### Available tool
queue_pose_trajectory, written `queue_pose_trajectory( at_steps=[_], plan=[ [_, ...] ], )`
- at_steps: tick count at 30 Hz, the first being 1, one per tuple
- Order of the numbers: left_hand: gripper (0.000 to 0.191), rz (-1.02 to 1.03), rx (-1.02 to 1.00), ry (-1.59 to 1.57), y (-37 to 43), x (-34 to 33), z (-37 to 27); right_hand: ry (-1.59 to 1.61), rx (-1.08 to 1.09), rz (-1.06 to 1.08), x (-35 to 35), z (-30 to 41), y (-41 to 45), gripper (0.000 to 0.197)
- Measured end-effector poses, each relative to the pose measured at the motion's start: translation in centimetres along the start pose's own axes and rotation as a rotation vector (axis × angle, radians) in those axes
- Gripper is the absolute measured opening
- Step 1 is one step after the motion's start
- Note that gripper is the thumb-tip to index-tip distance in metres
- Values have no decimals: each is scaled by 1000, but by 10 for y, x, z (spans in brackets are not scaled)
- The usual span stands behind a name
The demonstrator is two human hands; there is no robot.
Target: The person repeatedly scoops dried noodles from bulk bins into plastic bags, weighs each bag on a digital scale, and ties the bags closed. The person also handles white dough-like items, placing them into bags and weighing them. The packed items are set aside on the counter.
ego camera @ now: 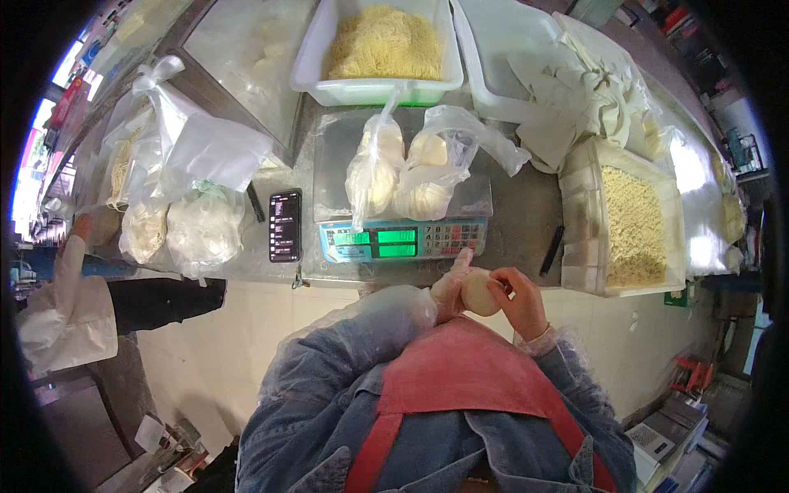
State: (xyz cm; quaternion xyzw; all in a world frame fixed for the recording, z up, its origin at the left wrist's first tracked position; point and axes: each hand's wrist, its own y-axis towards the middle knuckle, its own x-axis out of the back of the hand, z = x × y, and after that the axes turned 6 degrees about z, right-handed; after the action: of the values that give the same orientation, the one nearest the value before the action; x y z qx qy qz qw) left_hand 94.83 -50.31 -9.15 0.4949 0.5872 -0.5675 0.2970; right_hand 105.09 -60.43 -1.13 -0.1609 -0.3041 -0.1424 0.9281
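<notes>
My left hand (pixel 454 285), with one finger stretched to the lower keys of a digital price scale (pixel 403 240), has a pale round dough-like piece (pixel 480 293) against its palm. The fingers of my right hand (pixel 521 302) touch the right side of that same piece. On the scale's metal plate lie two clear plastic bags: the left bag (pixel 374 166) is tied, and the right bag (pixel 431 172) has its loose end spread to the right. Both contain pale rounded pieces. The scale's green displays are lit.
Noodles fill a white tub (pixel 382 92) behind the scale. A phone (pixel 285 225) and filled plastic bags (pixel 205 231) lie left; a black strip-like object (pixel 551 251) and a bin of yellowish crumbly pieces (pixel 582 215) are right. Another person's hand (pixel 82 227) shows far left.
</notes>
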Motion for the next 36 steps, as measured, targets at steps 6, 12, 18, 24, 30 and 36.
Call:
queue_pose_trajectory(
  at_steps=[6,12,18,24,30,36],
  plan=[
    [51,-137,-45,180,31,-5,20,199,-135,-258,-24,-66,-26,39],
    [38,-287,-335,532,64,-13,14,764,-104,-346,-35,-130,-6,45],
    [23,-691,-410,824,-10,-17,-4,-153,234,-486,22,-103,59,22],
    [21,-818,-587,640,-26,-8,-17,47,450,6,8,19,170,18],
    [16,-714,-676,586,-27,14,-20,-674,564,27,-47,9,236,21],
    [21,-662,-526,486,-35,27,-9,-569,725,66,-40,-24,229,24]
  ],
)
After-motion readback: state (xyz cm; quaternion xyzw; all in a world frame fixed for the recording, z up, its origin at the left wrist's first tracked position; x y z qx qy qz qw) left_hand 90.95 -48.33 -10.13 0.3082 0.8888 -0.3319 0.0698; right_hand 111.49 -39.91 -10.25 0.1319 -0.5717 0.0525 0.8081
